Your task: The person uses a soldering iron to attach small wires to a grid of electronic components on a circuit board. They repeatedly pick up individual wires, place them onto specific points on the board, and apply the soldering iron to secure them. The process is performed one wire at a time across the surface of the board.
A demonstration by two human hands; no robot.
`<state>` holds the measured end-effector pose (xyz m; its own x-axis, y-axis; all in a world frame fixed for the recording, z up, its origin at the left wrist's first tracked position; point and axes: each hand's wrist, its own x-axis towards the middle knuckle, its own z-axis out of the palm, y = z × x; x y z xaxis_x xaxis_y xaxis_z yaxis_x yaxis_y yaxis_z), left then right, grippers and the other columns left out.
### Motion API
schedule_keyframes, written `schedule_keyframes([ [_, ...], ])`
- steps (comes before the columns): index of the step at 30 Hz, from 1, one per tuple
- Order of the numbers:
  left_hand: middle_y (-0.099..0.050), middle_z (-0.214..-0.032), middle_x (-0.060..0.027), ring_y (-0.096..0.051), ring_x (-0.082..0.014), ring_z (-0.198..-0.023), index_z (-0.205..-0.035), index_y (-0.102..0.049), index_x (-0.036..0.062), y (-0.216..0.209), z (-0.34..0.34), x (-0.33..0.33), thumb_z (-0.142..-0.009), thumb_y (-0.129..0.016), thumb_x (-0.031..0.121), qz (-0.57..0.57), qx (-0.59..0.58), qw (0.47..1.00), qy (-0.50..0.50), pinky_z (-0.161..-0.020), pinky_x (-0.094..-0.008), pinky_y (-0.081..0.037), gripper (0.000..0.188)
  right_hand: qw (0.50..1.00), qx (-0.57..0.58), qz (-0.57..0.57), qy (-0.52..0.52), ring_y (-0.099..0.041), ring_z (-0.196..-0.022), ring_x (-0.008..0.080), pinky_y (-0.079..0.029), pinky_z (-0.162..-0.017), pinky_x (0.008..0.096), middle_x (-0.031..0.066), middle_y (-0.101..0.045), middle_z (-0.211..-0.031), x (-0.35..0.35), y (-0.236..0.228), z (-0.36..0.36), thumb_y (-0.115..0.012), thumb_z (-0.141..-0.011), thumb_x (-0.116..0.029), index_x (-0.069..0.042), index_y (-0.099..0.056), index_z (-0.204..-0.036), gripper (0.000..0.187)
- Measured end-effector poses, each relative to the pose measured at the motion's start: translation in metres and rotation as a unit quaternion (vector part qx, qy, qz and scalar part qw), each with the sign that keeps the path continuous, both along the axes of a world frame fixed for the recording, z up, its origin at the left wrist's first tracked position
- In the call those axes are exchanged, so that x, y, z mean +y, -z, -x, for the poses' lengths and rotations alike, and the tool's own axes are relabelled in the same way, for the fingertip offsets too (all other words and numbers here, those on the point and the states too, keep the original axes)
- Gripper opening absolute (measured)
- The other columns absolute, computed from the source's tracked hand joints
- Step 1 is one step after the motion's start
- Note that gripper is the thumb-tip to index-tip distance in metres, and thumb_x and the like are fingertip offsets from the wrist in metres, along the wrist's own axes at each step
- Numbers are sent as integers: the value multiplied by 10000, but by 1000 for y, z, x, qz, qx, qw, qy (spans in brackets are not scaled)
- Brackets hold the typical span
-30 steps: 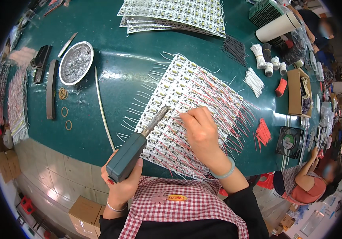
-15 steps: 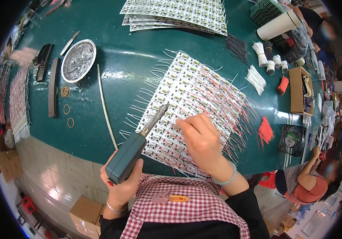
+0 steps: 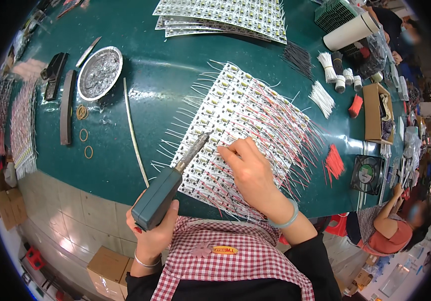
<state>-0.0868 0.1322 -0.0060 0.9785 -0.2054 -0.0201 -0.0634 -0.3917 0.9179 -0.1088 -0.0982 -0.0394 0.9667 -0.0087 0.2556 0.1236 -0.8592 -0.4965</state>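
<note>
As left hand [image 3: 156, 235] grips boxy iron [image 3: 156, 199], wires [image 3: 295, 131] bristle.

This is an electronics assembly workshop: on the long, glossy green table [image 3: 100, 168] lie a white circuit-board panel bristling with thin red and white wires [image 3: 213, 118], a stack of white circuit-board panels [image 3: 220, 17], a dark-green soldering gun with a metal tip [image 3: 157, 200], tied bundles of white wire [image 3: 327, 67] and a loose pile of short red wires [image 3: 334, 163]. A co-worker in a coral-red top [image 3: 396, 236] sits farther along it, and brown cardboard boxes [image 3: 106, 271] stand on the pale tiled floor [image 3: 80, 210].
</note>
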Motion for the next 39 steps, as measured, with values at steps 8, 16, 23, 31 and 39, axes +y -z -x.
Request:
schedule_keyframes([
  [8, -681, -850, -80, -627, -104, -712, -941, -671, -68, 3, 3, 9, -725, -760, -30, -8, 29, 999, -11, -634, -248, -510, 237, 1000, 4, 0, 8, -552, -791, 265, -475, -653, 356, 106, -553, -854, 1, 0, 7, -617, -660, 119, 24, -662, -1006, 361],
  [16, -678, -848, -74, -621, -104, -717, -946, -672, -67, 2, 3, 8, -730, -762, -26, -2, 5, 1000, -10, -638, -245, -510, 238, 1000, -13, -6, 24, -548, -782, 237, -481, -643, 335, 76, -548, -833, -1, -13, 11, -615, -698, 47, 3, -659, -960, 269],
  [23, -678, -841, -87, -627, -110, -717, -935, -676, -66, -2, 3, 4, -735, -754, -30, 2, 1, 1000, 7, -627, -245, -504, 218, 999, -28, -16, 27, -557, -716, 245, -461, -603, 355, 80, -559, -769, -2, -6, -2, -687, -729, 68, -23, -683, -943, 233],
  [31, -669, -853, -96, -630, -122, -693, -917, -674, -67, 4, 3, 5, -727, -741, -61, -3, -22, 999, 43, -598, -246, -491, 202, 998, -37, -21, 53, -555, -697, 247, -459, -596, 363, 83, -538, -756, 3, 6, -1, -695, -732, 62, -31, -674, -927, 217],
  [39, -658, -843, -100, -624, -130, -675, -879, -666, -61, 1, 0, -5, -719, -728, -78, -3, -21, 998, 54, -575, -250, -474, 172, 997, -38, -24, 66, -553, -683, 253, -462, -585, 377, 89, -513, -748, 4, 6, -2, -701, -717, 72, -25, -669, -932, 237],
])
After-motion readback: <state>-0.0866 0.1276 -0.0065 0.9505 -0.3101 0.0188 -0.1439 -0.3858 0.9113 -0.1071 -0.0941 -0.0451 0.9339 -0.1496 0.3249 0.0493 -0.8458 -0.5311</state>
